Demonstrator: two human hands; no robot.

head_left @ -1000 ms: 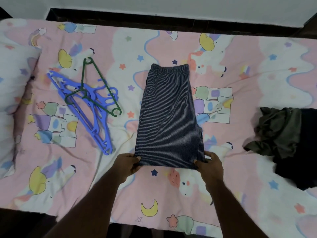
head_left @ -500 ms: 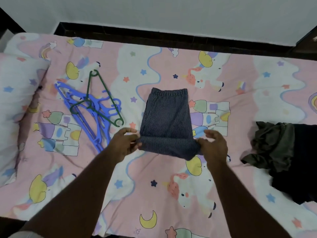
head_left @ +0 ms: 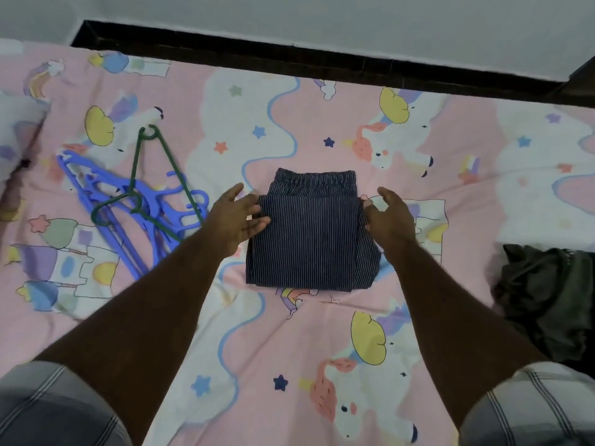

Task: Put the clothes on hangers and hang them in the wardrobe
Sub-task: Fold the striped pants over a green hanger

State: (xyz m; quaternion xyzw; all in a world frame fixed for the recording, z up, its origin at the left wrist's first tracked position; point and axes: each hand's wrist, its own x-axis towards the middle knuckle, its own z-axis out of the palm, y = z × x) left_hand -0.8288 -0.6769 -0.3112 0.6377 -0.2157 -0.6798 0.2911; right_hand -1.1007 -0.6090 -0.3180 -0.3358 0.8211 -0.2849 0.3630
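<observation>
A bed (head_left: pixel 289 349) with a pink cartoon-print sheet fills the view, with a dark frame edge and a pale wall beyond it. The striped shorts (head_left: pixel 309 239) lie folded in half in the middle of the sheet, waistband at the far end showing past the folded-over layer. The left hand (head_left: pixel 236 217) sits at the fold's upper left corner, fingers spread and relaxed, fingertips touching the cloth without gripping it. The right hand (head_left: pixel 388 214) is at the upper right corner, fingers loosely open, thumb touching the edge. To the left lie blue hangers (head_left: pixel 106 204) with a green hanger (head_left: pixel 151 175) across them. At the right edge lies a heap of dark clothes (head_left: pixel 550 291). A pillow (head_left: pixel 16 130) lies far left.
</observation>
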